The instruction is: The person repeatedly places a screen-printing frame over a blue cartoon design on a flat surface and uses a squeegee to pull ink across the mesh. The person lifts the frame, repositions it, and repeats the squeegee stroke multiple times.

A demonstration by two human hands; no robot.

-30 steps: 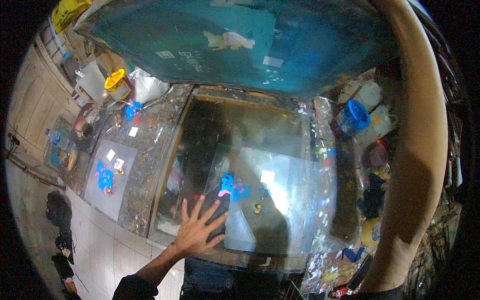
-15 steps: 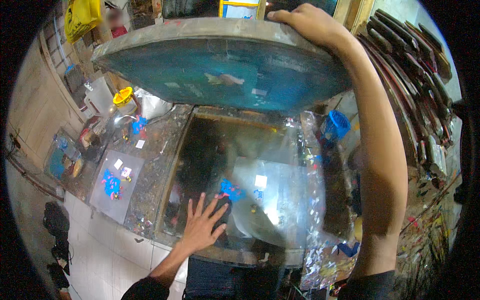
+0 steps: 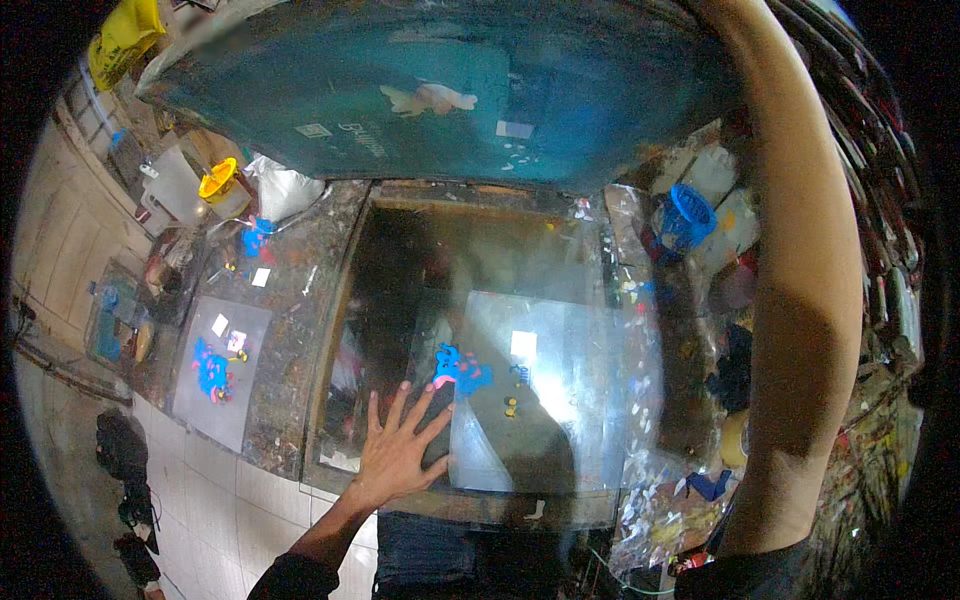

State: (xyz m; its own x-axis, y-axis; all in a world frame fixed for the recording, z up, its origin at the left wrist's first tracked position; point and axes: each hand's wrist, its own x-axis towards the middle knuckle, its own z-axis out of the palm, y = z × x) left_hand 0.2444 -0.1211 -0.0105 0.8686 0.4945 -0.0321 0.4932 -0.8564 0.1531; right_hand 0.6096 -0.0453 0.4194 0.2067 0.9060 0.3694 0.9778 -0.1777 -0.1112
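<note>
My left hand [image 3: 400, 450] has its fingers spread on the glass surface [image 3: 500, 240], at the lower-left corner area of a clear sheet [image 3: 500, 450]. Just above my fingertips is a blue and pink cut-out [image 3: 460, 368], with a small white square [image 3: 523, 343] and yellow bits [image 3: 511, 406] to its right. A large blue-green screen panel [image 3: 600, 90] with a pale shape on it stands tilted up over the far side. My right arm rises along the right side to my right hand [image 3: 710, 10] at the panel's top, mostly cut off, fingers hidden.
On the left are a second clear sheet with cut-outs [image 3: 235, 420], a yellow bucket [image 3: 218, 183], a white sack [image 3: 285, 190] and a door [image 3: 80, 190]. At right are a blue basket [image 3: 688, 220], paint-spattered scraps [image 3: 655, 510] and several stacked long boards [image 3: 880, 250].
Half a second ago my right hand's fingers showed gripping the panel's top edge; now that edge and those fingers are largely out of frame. My left hand stays spread on the glass.
</note>
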